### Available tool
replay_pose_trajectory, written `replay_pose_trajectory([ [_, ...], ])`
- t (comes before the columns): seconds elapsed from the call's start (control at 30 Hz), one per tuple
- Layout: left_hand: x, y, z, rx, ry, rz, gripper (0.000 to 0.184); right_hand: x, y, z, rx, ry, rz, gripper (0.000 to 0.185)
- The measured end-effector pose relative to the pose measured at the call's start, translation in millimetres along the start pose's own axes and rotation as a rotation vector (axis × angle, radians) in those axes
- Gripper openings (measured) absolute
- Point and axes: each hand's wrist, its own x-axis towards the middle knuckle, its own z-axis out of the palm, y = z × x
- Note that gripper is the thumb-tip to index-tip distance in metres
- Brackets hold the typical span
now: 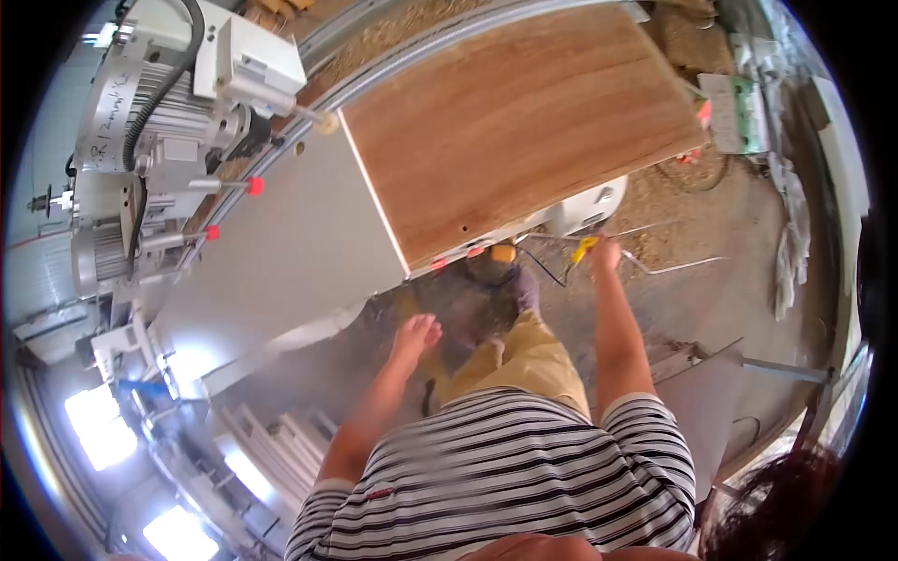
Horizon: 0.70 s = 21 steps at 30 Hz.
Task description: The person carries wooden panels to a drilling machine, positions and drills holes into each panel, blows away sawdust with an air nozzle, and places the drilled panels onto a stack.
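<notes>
My right hand (pixel 606 252) is closed around a yellow tool (pixel 585 247) in front of the machine's near edge. A dark hose or cord (pixel 547 268) loops from the tool toward the machine; the tool's exact kind is too small to make out. My left hand (pixel 416 338) hangs in the air near the grey worktop's front corner, fingers curled, with nothing seen in it. Beyond both hands a large brown wood panel (pixel 524 122) with a white edge lies on the grey machine table (pixel 290 224). A small hole shows near the panel's front edge.
At the left stands a machine head with motors (pixel 154 112) and red-tipped rods (pixel 254 185). A white housing (pixel 589 206) juts out under the panel. Thin metal rods (pixel 683 266) stick out at the right. Sawdust (pixel 655 201) covers the floor, and a board (pixel 702 402) stands at my right.
</notes>
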Motion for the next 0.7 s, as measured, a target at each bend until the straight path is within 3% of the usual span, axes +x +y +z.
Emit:
replay_pose_trajectory([
  [0.13, 60, -1, 3, -0.064, 0.177, -0.022, 0.025, 10, 3, 7, 0.113, 0.115, -0.017, 0.027],
  [0.2, 95, -15, -12, -0.173, 0.219, -0.024, 0.024, 18, -1, 4, 0.782, -0.042, 0.226, 0.025],
  [0.23, 108, -21, -13, -0.284, 0.232, -0.012, 0.023, 36, 19, 21, 0.575, -0.003, 0.027, 0.033],
  [0.3, 119, -19, -8, -0.348, 0.392, 0.009, 0.021, 52, 34, 13, 0.251, -0.015, -0.082, 0.038],
  [0.33, 125, -21, -12, -0.343, 0.412, -0.009, 0.021, 48, 28, 6, 0.483, -0.028, 0.045, 0.035],
  [0.4, 125, -20, -10, -0.352, 0.475, -0.033, 0.019, 32, 6, -12, 0.604, -0.061, 0.172, 0.039],
  [0.57, 126, -15, -17, -0.296, 0.57, -0.054, 0.018, 13, -21, -40, 0.56, -0.191, 0.203, 0.04],
  [0.63, 114, -1, -15, 0.519, 0.602, 0.019, 0.022, 18, -14, -32, 0.469, -0.169, 0.191, 0.039],
  [0.67, 106, 10, -8, 0.738, 0.645, -0.004, 0.026, 20, -10, -28, 0.526, -0.178, 0.194, 0.039],
  [0.7, 112, 2, -13, 0.737, 0.645, -0.004, 0.026, 20, -11, -27, 0.525, -0.178, 0.194, 0.039],
])
